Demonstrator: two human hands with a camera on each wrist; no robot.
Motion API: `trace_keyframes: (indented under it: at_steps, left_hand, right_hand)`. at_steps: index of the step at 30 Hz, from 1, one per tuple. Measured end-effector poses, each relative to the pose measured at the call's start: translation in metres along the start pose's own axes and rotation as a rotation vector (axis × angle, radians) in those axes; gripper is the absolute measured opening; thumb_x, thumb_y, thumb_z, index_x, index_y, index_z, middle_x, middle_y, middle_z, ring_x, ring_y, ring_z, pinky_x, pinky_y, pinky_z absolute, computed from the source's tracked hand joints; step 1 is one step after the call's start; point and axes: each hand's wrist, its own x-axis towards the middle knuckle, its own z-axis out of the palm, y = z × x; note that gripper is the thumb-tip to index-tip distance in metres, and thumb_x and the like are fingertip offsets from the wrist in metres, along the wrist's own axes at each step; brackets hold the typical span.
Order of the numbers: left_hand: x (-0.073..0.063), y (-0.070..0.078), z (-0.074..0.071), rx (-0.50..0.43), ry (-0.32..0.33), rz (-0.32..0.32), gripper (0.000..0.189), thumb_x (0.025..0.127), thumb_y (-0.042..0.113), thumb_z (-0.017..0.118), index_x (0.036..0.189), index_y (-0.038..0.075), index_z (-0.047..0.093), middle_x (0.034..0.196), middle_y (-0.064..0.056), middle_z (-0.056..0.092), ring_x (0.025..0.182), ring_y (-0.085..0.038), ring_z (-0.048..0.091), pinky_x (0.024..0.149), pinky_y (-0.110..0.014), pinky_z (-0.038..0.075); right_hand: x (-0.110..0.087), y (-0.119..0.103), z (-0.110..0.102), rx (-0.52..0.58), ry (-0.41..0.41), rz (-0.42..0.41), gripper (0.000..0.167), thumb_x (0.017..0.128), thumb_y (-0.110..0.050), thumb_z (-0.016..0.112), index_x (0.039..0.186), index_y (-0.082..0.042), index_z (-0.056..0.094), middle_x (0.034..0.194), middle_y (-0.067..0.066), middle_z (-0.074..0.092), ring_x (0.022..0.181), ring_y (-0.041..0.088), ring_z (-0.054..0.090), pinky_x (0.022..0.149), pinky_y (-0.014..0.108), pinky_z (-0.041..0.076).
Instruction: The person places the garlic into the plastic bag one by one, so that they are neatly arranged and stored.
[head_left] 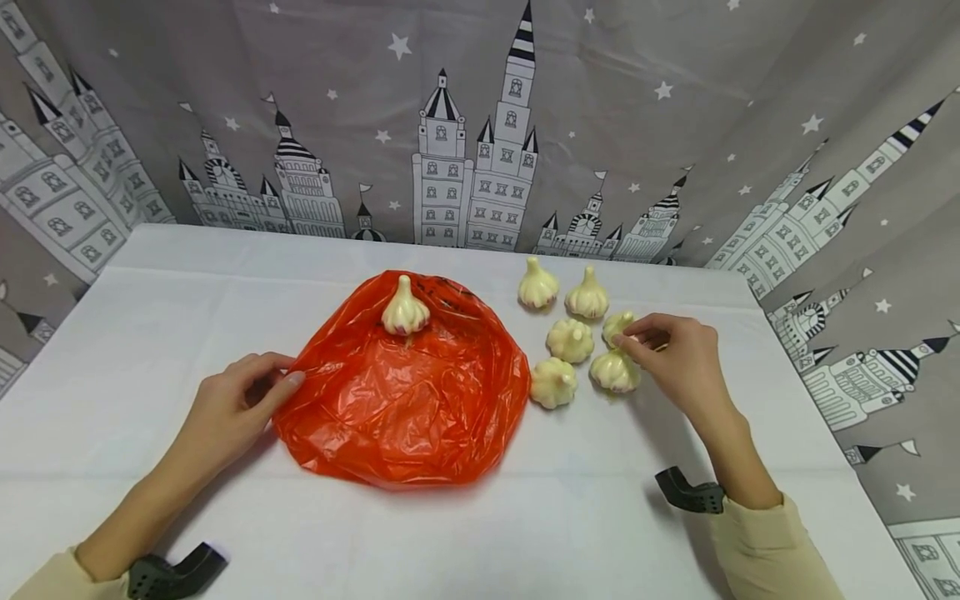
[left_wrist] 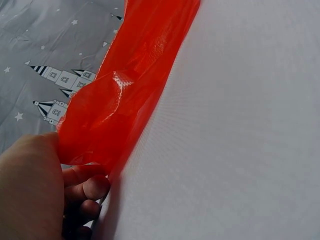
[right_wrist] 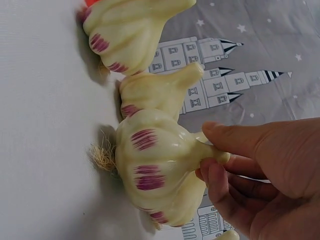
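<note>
Now, left hand pinching red bag, right hand — garlic bulb, by stem

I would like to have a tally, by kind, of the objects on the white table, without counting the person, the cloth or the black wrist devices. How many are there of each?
Garlic bulbs: 7, including 1 pinched by the right hand
Red plastic bag: 1
Total: 8
</note>
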Motion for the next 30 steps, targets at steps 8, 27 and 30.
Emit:
trace_keyframes:
  at_steps: [8,27,30]
  left_hand:
    - [-0.0007,-0.0013,-0.0007,0.003,-0.010,-0.012,0.021,0.097,0.016,0.076,0.118,0.010,0.075,0.089,-0.003,0.065,0.077,-0.006,0.049,0.065,-0.012,0.041]
    - [-0.0006,-0.0013,-0.0007,-0.011,-0.006,0.002,0.021,0.097,0.014,0.075,0.117,0.009,0.075,0.090,-0.004,0.067,0.078,-0.005,0.050,0.067,-0.011,0.041]
    - [-0.0005,-0.0012,-0.0007,-0.010,-0.007,0.002,0.021,0.097,0.014,0.075,0.117,0.009,0.075,0.090,-0.004,0.067,0.077,-0.005,0.050,0.066,-0.011,0.041]
  right_hand:
    - [-0.0006,-0.0037,0.0033,0.033,-0.017,0.001,0.018,0.089,-0.025,0.086,0.097,-0.009,0.083,0.082,0.006,0.080,0.075,0.020,0.074,0.059,0.015,0.047]
    - [-0.0001,-0.0060,0.0055,0.029,0.042,-0.021,0.017,0.085,-0.021,0.090,0.094,-0.009,0.084,0.083,0.007,0.080,0.071,0.019,0.071,0.061,0.011,0.044]
    - [-0.0007,-0.0069,0.0023,0.017,0.064,-0.021,0.018,0.084,-0.022,0.091,0.092,-0.009,0.084,0.082,0.007,0.079,0.069,0.014,0.069,0.061,0.011,0.043]
